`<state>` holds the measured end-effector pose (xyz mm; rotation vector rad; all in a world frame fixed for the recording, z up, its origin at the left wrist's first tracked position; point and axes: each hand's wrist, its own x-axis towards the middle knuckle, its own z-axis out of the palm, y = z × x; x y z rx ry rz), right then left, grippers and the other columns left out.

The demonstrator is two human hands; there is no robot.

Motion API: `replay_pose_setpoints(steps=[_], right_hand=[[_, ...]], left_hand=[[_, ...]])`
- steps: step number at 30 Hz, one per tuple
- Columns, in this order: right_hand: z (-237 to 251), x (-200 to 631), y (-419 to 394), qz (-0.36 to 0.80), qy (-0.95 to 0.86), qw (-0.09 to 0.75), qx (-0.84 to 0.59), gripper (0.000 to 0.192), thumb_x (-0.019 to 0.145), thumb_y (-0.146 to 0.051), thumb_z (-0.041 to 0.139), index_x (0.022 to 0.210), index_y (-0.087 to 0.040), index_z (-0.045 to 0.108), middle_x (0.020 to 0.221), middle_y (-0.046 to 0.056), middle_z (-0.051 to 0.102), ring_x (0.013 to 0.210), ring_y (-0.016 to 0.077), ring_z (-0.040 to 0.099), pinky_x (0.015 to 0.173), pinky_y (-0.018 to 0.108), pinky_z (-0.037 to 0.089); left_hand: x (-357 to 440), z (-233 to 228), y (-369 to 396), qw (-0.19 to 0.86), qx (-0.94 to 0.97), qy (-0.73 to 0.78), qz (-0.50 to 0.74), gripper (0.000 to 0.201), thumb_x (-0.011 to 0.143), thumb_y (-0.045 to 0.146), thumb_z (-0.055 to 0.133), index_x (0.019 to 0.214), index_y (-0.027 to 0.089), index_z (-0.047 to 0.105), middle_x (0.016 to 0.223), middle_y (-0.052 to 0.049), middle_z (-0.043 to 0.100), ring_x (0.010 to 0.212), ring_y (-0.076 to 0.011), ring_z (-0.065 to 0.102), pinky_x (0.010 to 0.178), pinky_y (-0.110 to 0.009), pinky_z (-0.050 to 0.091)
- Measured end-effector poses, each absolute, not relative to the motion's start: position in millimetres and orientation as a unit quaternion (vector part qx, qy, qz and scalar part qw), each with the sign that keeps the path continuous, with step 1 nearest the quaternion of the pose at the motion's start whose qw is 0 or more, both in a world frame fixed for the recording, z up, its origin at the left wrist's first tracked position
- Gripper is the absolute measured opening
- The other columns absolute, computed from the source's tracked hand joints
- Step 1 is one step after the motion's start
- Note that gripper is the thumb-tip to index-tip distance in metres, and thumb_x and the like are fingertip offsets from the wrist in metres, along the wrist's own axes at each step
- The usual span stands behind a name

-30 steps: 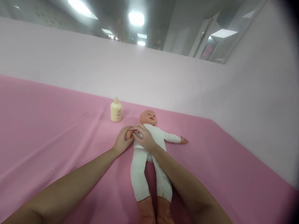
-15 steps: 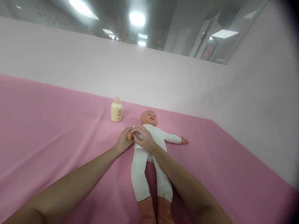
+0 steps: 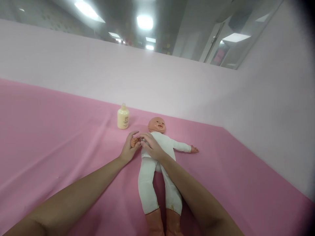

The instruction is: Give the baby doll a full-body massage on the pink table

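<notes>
A baby doll (image 3: 161, 141) in a white cloth suit lies on its back, head away from me. My left hand (image 3: 128, 150) cups loosely around the doll's small hand (image 3: 134, 142), thumb on the near side and forefinger raised on the far side. Across the doll's chest reaches my right hand (image 3: 152, 147), its fingers closed about the doll's forearm just above the wrist. My fingers hide most of that forearm. The doll's other arm (image 3: 182, 145) stretches out to the right, untouched.
A pale yellow lotion bottle (image 3: 123, 118) stands upright beyond my left hand. Pink sheeting (image 3: 73, 141) with creases covers the surface. Behind it rises a white wall (image 3: 147, 78), with a glossy reflecting panel (image 3: 167, 29) above; another white wall meets the right edge.
My left hand has shifted slightly left and loosened, its forefinger lifting away. More of the doll's hand shows now. My right hand stays at the forearm.
</notes>
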<state>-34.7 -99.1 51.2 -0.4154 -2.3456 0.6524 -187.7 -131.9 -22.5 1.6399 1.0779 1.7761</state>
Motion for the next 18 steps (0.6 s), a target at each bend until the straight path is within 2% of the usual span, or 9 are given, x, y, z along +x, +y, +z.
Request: replay_pose_setpoints(steps=[3,5,6,8,11,13,18], right_hand=[[49.0,-35.7,-97.0,0.240,-0.902,0.320,-0.164,0.027,0.094,-0.021,0.045,0.119,-0.022,0.055,0.116,0.007,0.061,0.111,0.0198,0.053,0.100,0.040,0.041],[46.3,-37.2,-95.0,0.234,-0.908,0.304,-0.167,0.036,0.088,-0.014,0.049,0.123,-0.022,0.053,0.120,0.008,0.060,0.113,0.0204,0.053,0.100,0.041,0.042],[44.9,-38.1,-94.0,0.230,-0.912,0.297,-0.165,0.042,0.084,-0.010,0.050,0.124,-0.022,0.052,0.121,0.008,0.060,0.113,0.0208,0.054,0.100,0.041,0.042],[42.6,-39.7,-92.2,0.223,-0.918,0.287,-0.158,0.051,0.078,-0.006,0.052,0.127,-0.022,0.050,0.123,0.008,0.059,0.114,0.0215,0.054,0.100,0.041,0.043],[40.3,-41.0,-89.7,0.211,-0.925,0.274,-0.156,0.051,0.075,-0.007,0.055,0.124,-0.021,0.052,0.119,0.009,0.060,0.112,0.0228,0.055,0.099,0.042,0.044],[39.4,-41.1,-88.3,0.204,-0.928,0.263,-0.165,0.044,0.075,-0.008,0.056,0.117,-0.019,0.056,0.113,0.009,0.062,0.107,0.0234,0.056,0.098,0.043,0.044],[38.8,-40.2,-87.2,0.206,-0.929,0.267,-0.153,0.038,0.081,-0.008,0.050,0.115,-0.021,0.059,0.116,0.008,0.061,0.112,0.0225,0.054,0.103,0.044,0.041]], left_hand=[[-187.4,-23.5,-132.2,0.274,0.580,0.362,0.677,0.058,0.091,0.056,0.048,0.136,0.022,0.032,0.083,-0.001,0.057,0.073,-0.0161,0.058,0.076,-0.035,0.051],[-187.7,-23.9,-132.5,0.252,0.582,0.380,0.673,0.057,0.092,0.054,0.048,0.136,0.022,0.033,0.081,0.000,0.057,0.076,-0.0165,0.059,0.086,-0.039,0.049],[-187.9,-24.1,-132.6,0.234,0.587,0.395,0.667,0.055,0.092,0.052,0.048,0.136,0.022,0.034,0.085,-0.001,0.059,0.082,-0.0176,0.061,0.093,-0.042,0.047],[-187.8,-24.4,-132.6,0.195,0.599,0.422,0.652,0.054,0.092,0.047,0.051,0.138,0.023,0.034,0.107,-0.007,0.060,0.105,-0.0217,0.059,0.105,-0.047,0.039],[-186.2,-23.5,-133.4,0.128,0.627,0.440,0.630,0.055,0.092,0.037,0.052,0.142,0.026,0.031,0.139,-0.012,0.041,0.133,-0.0263,0.040,0.111,-0.050,0.034],[-184.6,-21.7,-135.2,0.090,0.656,0.438,0.608,0.050,0.094,0.029,0.048,0.142,0.028,0.034,0.143,-0.012,0.035,0.137,-0.0265,0.034,0.112,-0.051,0.033],[-182.6,-16.1,-140.7,0.069,0.704,0.428,0.563,0.035,0.096,0.021,0.039,0.123,0.028,0.059,0.144,-0.009,0.035,0.138,-0.0253,0.034,0.113,-0.048,0.035]])
